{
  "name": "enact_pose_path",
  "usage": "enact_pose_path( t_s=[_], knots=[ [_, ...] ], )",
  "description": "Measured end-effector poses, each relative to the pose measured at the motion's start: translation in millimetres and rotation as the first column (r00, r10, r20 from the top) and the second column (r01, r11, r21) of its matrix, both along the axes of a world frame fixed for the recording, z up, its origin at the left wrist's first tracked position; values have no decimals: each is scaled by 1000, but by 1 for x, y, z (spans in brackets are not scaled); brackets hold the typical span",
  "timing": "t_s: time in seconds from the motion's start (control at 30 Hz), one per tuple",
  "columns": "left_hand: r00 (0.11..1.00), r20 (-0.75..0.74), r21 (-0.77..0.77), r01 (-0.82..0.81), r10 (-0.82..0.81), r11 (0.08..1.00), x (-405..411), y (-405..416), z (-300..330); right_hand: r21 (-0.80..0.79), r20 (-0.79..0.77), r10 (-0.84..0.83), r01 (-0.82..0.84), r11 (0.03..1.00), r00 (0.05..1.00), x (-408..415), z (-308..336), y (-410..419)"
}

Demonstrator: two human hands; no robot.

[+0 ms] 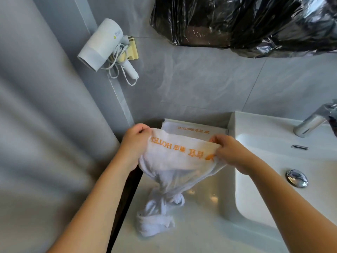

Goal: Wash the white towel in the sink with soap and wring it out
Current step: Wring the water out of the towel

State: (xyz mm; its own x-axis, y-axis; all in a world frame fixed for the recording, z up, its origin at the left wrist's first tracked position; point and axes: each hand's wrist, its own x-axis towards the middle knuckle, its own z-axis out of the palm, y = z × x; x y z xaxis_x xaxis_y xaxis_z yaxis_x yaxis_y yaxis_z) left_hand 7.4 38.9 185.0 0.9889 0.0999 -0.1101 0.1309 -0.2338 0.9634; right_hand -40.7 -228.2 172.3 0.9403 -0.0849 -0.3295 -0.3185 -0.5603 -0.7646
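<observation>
White terry towel (175, 161): orange "HOTEL" plus unreadable characters, upside down. Folded white towel behind (193, 131): same orange "HOTEL" print. White wall-mounted hair dryer (102, 44): yellow warning triangle, text illegible.

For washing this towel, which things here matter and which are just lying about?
Job: white towel, held by left hand and right hand; sink; faucet; drain stopper.
Lying about: hair dryer; folded towel; black plastic bag.

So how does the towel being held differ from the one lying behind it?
The held towel is lifted by the left hand and right hand, hanging bunched with its lower end twisted on the counter; the folded towel lies flat and neat, untouched. Both are white with orange lettering.
</observation>
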Motion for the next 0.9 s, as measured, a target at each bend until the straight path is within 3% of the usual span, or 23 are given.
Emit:
enact_pose_path(
  t_s=[0.1,0.2,0.3,0.37,0.43,0.53,0.6,0.63,0.67,0.7,0.73,0.77,0.83,0.9],
  knots=[
    [998,-1,240,-61,63,969,51,-5,-13,-209,156,-181,212,955,971,32,-20,-12],
    [969,-248,481,112,13,869,65,-5,-66,-174,153,-310,335,926,938,50,-48,-6],
    [822,-564,475,400,-78,784,32,-4,-133,-7,-135,-254,255,967,958,53,-94,25],
    [694,-705,437,590,-149,679,-7,-7,-167,154,-431,-204,294,943,879,40,-127,48],
    [698,-703,478,604,-134,638,-38,-11,-188,156,-563,-165,300,941,810,25,-155,64],
    [734,-658,479,580,-167,659,-60,-20,-186,107,-552,-192,296,949,812,20,-177,74],
    [742,-585,525,654,-327,544,-68,-24,-178,130,-524,-251,368,921,814,28,-180,75],
    [702,-568,521,710,-429,474,-72,-26,-172,144,-511,-279,401,905,813,33,-181,74],
    [644,-570,451,764,-510,461,-75,-26,-167,161,-499,-295,421,893,815,39,-182,72],
    [585,-595,330,803,-550,497,-74,-25,-165,167,-486,-308,432,886,818,45,-182,71],
    [568,-619,204,783,-543,588,-71,-22,-166,163,-485,-316,440,883,816,50,-184,69],
    [607,-624,125,698,-491,705,-65,-19,-168,152,-499,-327,453,879,802,55,-186,66],
    [704,-651,94,444,-282,891,-48,-16,-181,150,-542,-344,491,858,767,61,-185,62],
    [712,-678,151,378,-183,913,-33,-24,-185,138,-524,-358,492,860,773,63,-183,59]
  ],
)
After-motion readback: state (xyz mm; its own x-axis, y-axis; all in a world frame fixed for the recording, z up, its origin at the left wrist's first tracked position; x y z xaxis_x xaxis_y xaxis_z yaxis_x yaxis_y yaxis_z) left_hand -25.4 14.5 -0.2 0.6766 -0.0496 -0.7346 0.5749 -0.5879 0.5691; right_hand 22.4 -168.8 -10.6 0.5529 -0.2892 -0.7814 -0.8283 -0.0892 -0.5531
